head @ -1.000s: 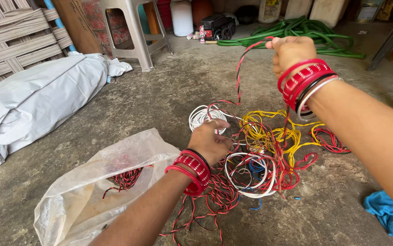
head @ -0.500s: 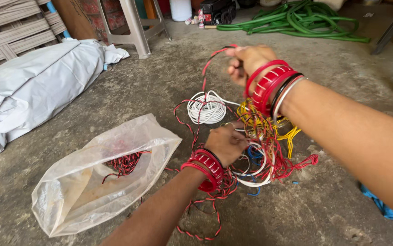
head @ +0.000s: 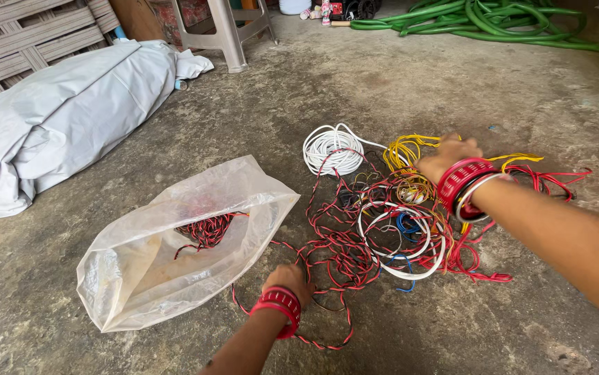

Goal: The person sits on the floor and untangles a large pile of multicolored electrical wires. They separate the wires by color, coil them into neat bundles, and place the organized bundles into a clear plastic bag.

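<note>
Both hands have dropped since half a second ago: the right hand point(head: 446, 157), then raised high with a red strand trailing from it, is now down on the far side of the wire tangle point(head: 389, 222), and the left hand point(head: 287, 279), which had been pressing on the middle of the heap, has pulled back to its near edge. That left hand is closed in a loose fist around the red-and-black twisted wire point(head: 327, 260), which loops along the concrete floor point(head: 396, 90) beneath the wrist and runs toward the clear plastic bag point(head: 174, 250) just beside it, where more of the same wire lies inside. Fingers of the right hand curl down into the yellow wire point(head: 410, 149); whether they grip it cannot be told. A white coil point(head: 330, 147) lies at the tangle's far left edge, with a grey tarpaulin bundle point(head: 63, 118) well apart
</note>
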